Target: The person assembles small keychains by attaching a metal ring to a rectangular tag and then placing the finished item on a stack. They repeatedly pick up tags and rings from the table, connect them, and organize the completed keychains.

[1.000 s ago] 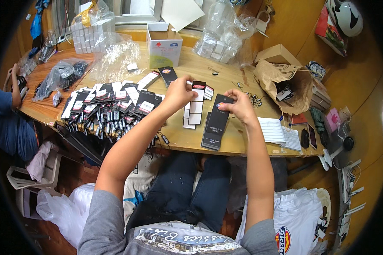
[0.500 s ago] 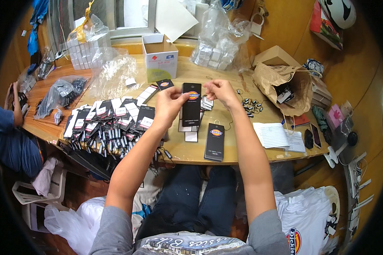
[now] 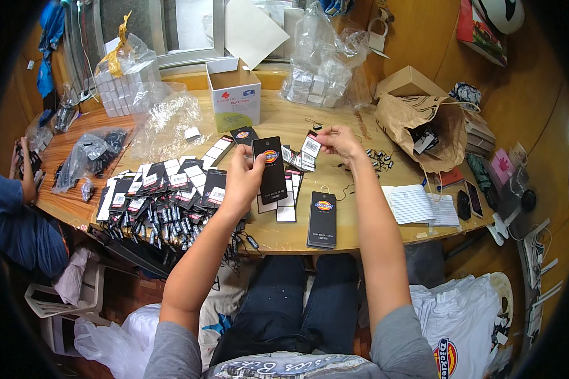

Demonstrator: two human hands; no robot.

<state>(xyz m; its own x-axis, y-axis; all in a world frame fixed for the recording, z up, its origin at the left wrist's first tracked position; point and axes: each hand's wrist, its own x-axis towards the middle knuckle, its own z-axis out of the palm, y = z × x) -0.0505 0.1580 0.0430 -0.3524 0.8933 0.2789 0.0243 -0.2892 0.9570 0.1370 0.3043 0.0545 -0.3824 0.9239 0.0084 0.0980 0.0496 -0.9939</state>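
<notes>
The left hand [image 3: 243,180] pinches a long black tag [image 3: 272,180] above the bench [image 3: 281,114], its long side pointing forward, bright badge [image 3: 270,156] at the far end. The right hand [image 3: 340,143] is out in front, pinching a white-labelled tag [image 3: 310,149] by its edge
</notes>
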